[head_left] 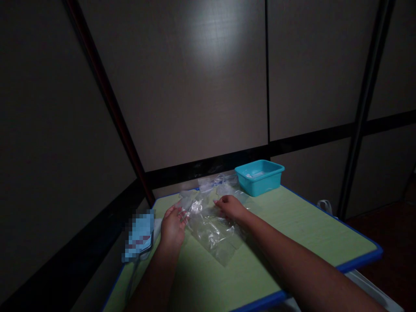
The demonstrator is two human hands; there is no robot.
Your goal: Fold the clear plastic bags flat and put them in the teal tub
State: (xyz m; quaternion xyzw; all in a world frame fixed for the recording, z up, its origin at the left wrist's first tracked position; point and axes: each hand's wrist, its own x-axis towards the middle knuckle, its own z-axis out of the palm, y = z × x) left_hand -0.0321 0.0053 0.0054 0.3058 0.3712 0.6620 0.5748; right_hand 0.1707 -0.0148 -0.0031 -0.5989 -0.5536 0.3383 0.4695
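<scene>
A clear plastic bag (214,236), crinkled and shiny, lies over the green table top, its lower corner pointing toward me. My left hand (173,225) is at the bag's upper left side, with its fingers curled at the plastic and seeming to grip it. Across from it, my right hand (230,207) pinches the bag near its upper right part, thumb and forefinger close together. Behind both hands, more clear plastic bags (217,182) lie at the far edge; where one ends and another begins I cannot make out.
A turquoise plastic basin (264,184) with something pale inside stands at the far right corner. On the left edge sits a phone-like device (139,236), its screen blurred, with a cable. The table (292,234) has a blue rim and is close to a panelled wall (195,108).
</scene>
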